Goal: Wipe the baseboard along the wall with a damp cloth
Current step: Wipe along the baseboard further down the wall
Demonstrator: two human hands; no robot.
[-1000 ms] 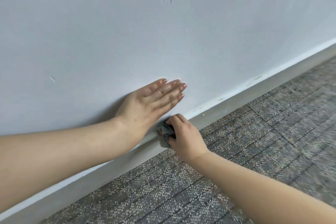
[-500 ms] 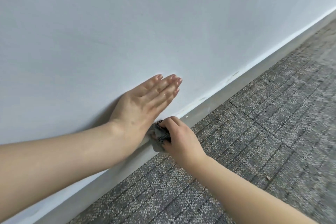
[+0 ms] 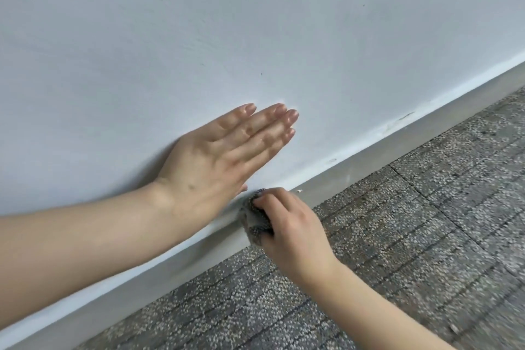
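Fingers [image 3: 267,125] of the left hand [image 3: 216,162] were stretched flat and kept together against the wall [image 3: 255,23], holding nothing; I think this hand only supported the body while the person leaned low. The right hand [image 3: 292,233] was closed around a small bunched cloth [image 3: 255,221], dark with a fine pattern, and it pressed the cloth onto the baseboard [image 3: 397,148]. Just above the cloth was the heel of the left hand, almost touching it. The cloth was crumpled into a ball, probably so that the fingers could push hard on the narrow grey strip. Right of the cloth, the baseboard ran far along the wall, with some small marks near its upper edge, so much wiping seemed left. Below the baseboard lay grey carpet [image 3: 426,236].
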